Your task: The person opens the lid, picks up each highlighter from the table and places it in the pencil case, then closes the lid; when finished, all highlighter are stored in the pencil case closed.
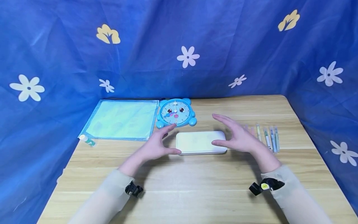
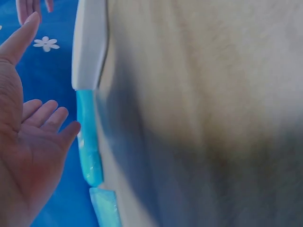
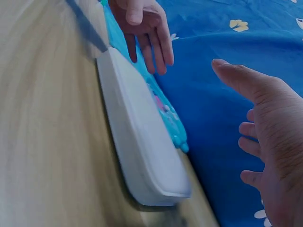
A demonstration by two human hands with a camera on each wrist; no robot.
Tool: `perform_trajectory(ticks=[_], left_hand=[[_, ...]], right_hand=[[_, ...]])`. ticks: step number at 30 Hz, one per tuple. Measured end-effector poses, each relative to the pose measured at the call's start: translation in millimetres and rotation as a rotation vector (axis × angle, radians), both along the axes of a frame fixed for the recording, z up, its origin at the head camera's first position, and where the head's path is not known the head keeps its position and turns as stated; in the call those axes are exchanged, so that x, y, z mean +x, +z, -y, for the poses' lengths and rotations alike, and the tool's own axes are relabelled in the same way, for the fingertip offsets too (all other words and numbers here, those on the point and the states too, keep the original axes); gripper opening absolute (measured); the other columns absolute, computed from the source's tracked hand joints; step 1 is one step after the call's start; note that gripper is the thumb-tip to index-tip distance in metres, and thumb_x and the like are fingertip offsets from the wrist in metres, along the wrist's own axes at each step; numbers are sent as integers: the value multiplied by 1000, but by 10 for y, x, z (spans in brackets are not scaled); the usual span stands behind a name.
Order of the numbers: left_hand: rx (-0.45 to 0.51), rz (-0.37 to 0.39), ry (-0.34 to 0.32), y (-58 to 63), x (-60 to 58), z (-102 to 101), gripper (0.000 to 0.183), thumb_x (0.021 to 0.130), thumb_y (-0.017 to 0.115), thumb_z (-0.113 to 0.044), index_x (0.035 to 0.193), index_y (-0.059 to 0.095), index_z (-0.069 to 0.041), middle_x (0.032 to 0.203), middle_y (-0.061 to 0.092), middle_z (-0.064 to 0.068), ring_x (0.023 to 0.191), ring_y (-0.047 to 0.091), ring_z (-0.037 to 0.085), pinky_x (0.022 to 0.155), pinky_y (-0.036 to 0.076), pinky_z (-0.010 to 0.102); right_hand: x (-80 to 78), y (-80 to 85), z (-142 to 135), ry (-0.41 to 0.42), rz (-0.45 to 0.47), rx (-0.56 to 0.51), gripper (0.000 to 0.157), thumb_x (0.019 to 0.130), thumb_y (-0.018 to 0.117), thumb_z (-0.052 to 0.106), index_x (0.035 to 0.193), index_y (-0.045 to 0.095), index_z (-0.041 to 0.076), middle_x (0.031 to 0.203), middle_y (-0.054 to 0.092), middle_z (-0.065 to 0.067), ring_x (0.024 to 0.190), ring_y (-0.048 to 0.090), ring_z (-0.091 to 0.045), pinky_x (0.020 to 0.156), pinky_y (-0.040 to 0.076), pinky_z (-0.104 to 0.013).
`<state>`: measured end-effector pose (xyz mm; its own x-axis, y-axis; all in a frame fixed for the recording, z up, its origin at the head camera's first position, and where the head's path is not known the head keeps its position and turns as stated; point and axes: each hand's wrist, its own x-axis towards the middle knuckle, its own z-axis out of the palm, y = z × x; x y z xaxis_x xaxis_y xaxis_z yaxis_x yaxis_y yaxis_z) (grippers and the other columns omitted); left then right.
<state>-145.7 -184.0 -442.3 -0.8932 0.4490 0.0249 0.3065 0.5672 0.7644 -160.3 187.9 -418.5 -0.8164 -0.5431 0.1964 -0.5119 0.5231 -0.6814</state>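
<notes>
A flat white oblong case (image 1: 200, 142) with rounded corners lies lengthwise in the middle of the wooden table; it looks like a pencil case. At its left end hovers my left hand (image 1: 156, 144), thumb and fingers spread apart, holding nothing. My right hand (image 1: 237, 135) is held over the right end with its fingers spread likewise. The right wrist view has the case (image 3: 142, 137) resting on the table, with a gap between it and my right hand (image 3: 279, 137). In the left wrist view, my left hand (image 2: 33, 142) shows its loosely bent fingers.
Behind the case stands a blue toy clock (image 1: 176, 112) with a face. Left of it lies a light-blue mesh pouch (image 1: 123, 119), with a glue stick (image 1: 87, 140) by its near corner. Several markers (image 1: 267, 138) lie at right. A blue flowered cloth (image 1: 151, 46) hangs behind the table.
</notes>
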Motion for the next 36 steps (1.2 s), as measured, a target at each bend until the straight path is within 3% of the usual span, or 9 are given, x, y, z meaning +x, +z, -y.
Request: perform_trajectory(ticks=[11,18,28,36], left_hand=[[-81,35,-1,-184,14,-175,126,67,102,-43,165,33,-5,166,42,11,153,35,25,125,26,41],[-107,49,30,-273,7,-223,126,66,103,-41,165,34,-4,164,41,18,152,36,34,125,27,47],[-112,76,92,-337,6,-261,118,66,104,-37,161,41,-8,159,46,15,149,38,31,123,31,46],[-99,74,92,-343,17,-243,112,68,102,-37,160,44,-10,158,48,14,146,40,31,122,32,47]], right_hand=[[-30,-259,166,75,17,-4,92,86,88,51,161,48,15,164,45,-3,151,40,-27,122,31,-52],[-20,-381,266,95,43,91,99,86,83,60,160,47,6,166,42,-10,153,37,-31,124,28,-53],[-15,-503,435,96,-17,230,104,83,84,62,159,46,2,163,44,-15,152,38,-33,125,25,-54],[-11,-567,492,74,-98,293,106,82,85,61,159,46,0,161,47,-15,147,44,-36,122,31,-54]])
